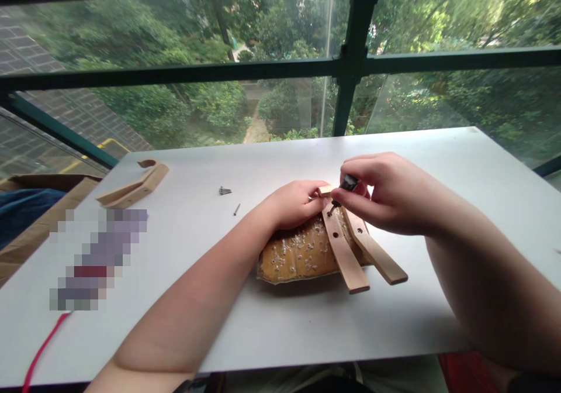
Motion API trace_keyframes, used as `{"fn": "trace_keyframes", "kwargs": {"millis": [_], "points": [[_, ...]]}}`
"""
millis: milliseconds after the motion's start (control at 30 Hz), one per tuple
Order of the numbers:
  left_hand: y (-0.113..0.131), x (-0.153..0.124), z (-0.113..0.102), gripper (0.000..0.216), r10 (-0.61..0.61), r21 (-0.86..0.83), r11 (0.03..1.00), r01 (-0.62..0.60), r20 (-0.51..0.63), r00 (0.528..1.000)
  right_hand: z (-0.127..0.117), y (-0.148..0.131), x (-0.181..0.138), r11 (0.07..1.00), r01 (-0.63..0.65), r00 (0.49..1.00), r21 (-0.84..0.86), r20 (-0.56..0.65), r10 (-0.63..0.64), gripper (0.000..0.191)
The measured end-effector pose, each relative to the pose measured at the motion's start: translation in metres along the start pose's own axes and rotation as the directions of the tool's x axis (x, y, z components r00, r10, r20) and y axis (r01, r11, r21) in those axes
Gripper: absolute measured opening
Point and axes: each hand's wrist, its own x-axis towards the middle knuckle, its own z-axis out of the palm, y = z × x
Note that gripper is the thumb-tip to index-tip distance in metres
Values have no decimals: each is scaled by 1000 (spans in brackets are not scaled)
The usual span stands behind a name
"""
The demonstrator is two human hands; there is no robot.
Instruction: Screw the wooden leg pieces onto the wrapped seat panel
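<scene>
My right hand (381, 191) is closed around the black handle of a screwdriver (349, 182). Its dark shaft slants down to a hole near the upper end of a pale wooden piece (346, 261). With fingers closed, my left hand (300, 203) grips the far end of that piece. A second wooden strip (381, 258), also with a hole, lies beside it on the right. Both rest across a worn brown block (302, 258) with a pitted top, their near ends sticking out past its edge. The screwdriver's tip is too small to make out clearly.
On the white table (197, 299) lie several screws in a small bunch (225, 191) and a single screw (236, 209). Farther left is another curved wooden piece (135, 188). A pixelated object with a red strap (44, 340) lies nearer. A cardboard box (56, 223) stands beyond the left edge.
</scene>
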Motion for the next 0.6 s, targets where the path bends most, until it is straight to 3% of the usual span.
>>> {"fn": "trace_keyframes", "kwargs": {"millis": [433, 533, 600], "points": [[-2, 0, 1, 21, -34, 25, 999, 35, -16, 999, 5, 2, 3, 989, -147, 986, -18, -81, 145, 52], [-2, 0, 1, 22, -34, 45, 998, 35, -16, 999, 11, 2, 5, 990, -139, 981, -8, -135, 137, 43], [-2, 1, 0, 23, -28, 51, 998, 29, -13, 1000, 16, 2, 6, 995, -96, 976, 1, -194, 95, 28]]}}
